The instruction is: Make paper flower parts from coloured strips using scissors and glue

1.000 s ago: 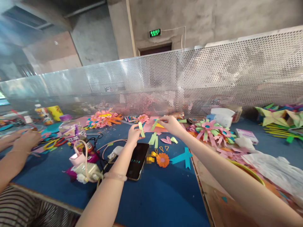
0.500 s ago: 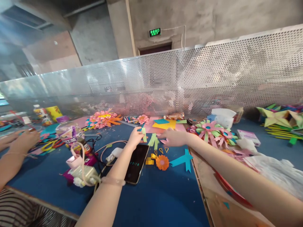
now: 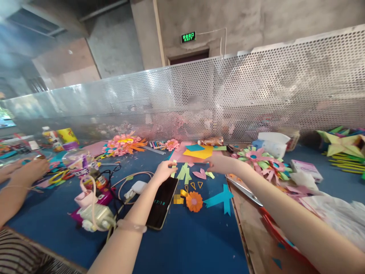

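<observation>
- The blue table (image 3: 188, 236) was bounded at the far side by a perforated metal screen (image 3: 256, 95); on the right, its blue surface ended at a brown board (image 3: 251, 228) whose edge ran toward the camera.
- Open blue surface lay near the camera, between the two forearms. The far half of the table was crowded with paper pieces.
- A black phone (image 3: 161, 203) lay just beside the left forearm, and cables with a white charger (image 3: 137, 187) lay to its left.
- The left hand (image 3: 165, 170) was raised slightly above the table, its fingers pressed together in a pinch on a light green paper strip (image 3: 173, 167).
- More green strips (image 3: 184, 173) lay on the table just beside that hand.
- The right hand (image 3: 221, 163) was low over the table, beside a pink paper heart (image 3: 199, 174). Motion blur hid its fingers; whether they were spread or closed could not be told.
- An orange paper flower (image 3: 194, 201) and a teal paper cutout (image 3: 221, 198) lay near the board edge, apart from both hands.
- Another person's hand (image 3: 28, 171) rested at the far left, well apart.
</observation>
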Motion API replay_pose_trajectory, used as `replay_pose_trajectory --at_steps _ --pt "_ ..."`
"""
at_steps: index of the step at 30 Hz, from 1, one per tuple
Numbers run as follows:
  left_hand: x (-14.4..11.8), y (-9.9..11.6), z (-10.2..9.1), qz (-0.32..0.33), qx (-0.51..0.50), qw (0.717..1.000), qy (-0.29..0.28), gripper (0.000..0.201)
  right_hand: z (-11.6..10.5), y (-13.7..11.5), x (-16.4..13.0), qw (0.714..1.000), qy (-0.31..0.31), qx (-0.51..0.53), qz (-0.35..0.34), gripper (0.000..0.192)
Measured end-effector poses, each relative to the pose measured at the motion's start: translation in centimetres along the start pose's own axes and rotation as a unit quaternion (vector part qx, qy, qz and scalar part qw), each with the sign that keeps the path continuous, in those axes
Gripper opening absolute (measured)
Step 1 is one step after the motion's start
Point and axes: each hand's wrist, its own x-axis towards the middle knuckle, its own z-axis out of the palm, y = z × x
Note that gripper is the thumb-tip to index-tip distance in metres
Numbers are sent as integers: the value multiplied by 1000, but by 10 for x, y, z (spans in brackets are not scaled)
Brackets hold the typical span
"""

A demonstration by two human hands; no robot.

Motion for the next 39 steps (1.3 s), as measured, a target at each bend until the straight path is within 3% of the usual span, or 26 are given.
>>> replay_pose_trajectory --at_steps 4,9,14,19,25,33,39 --pt "3 -1 3 45 84 995 11 25 32 6 12 999 -11 -21 31 27" --pt "1 4 10 95 154 983 22 26 40 7 16 997 30 -49 47 26" --pt "-1 3 13 119 202 972 12 28 48 -21 16 993 86 -80 4 32" --pt "1 -4 14 112 250 962 7 31 63 -41 14 992 86 -87 -39 41" --pt "1 -7 16 105 282 953 18 32 69 -33 14 993 80 -89 -16 41" --pt "3 -8 13 121 276 953 22 28 71 -35 20 990 113 -82 -10 28" --pt "2 -5 14 127 262 956 42 33 74 -35 18 988 134 -67 -35 43"
